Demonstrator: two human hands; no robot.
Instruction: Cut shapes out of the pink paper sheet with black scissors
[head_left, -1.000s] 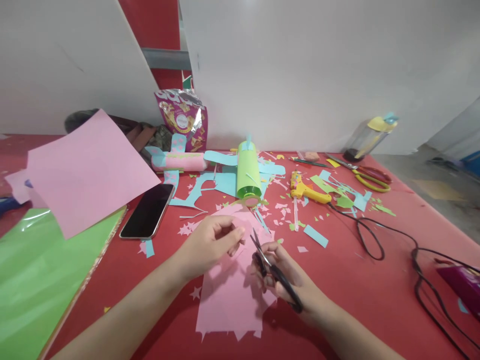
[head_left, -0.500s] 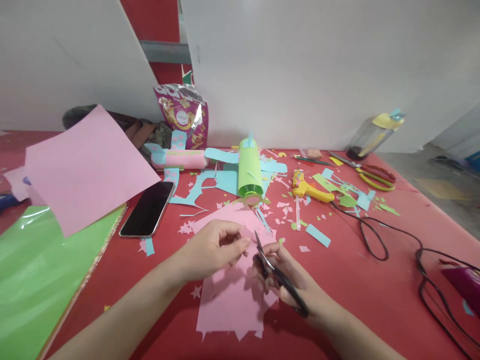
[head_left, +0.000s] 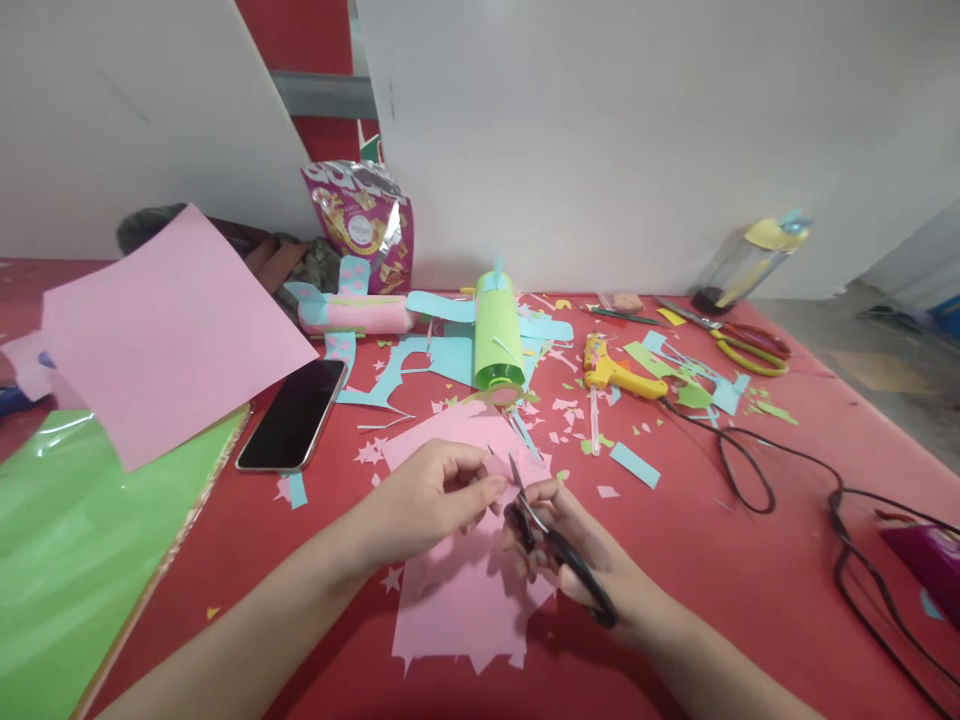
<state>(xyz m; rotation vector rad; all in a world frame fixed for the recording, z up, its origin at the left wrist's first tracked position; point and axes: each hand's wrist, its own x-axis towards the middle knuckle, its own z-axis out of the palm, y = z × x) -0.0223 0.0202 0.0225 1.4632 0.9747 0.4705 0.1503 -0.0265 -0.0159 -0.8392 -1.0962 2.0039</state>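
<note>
My left hand (head_left: pixel 442 495) pinches a small piece of pink paper (head_left: pixel 496 466) between thumb and fingers. In my right hand (head_left: pixel 574 545) is a pair of black-handled scissors (head_left: pixel 581 580), its blades pointing up and left at that piece, parted a little. Both hands are over a larger pink sheet (head_left: pixel 457 620) with jagged cut edges, which lies on the red table. Small pink paper stars (head_left: pixel 391 578) lie left of the sheet. Just beyond my hands stands a green paper roll (head_left: pixel 496 335) with light blue paper wings.
A phone (head_left: pixel 292 415), a pink sheet (head_left: pixel 172 340) and a green packet (head_left: pixel 97 560) lie left. Behind are a pink paper plane (head_left: pixel 367 314) and a snack bag (head_left: pixel 367 225). Right are a yellow glue gun (head_left: pixel 619 378), its black cable (head_left: pixel 806 460), larger scissors (head_left: pixel 750 345) and a bottle (head_left: pixel 750 265).
The small pink paper and the scissor blades have shifted very slightly against each other. Both hands keep nearly the same place, and the whole view has moved a little.
</note>
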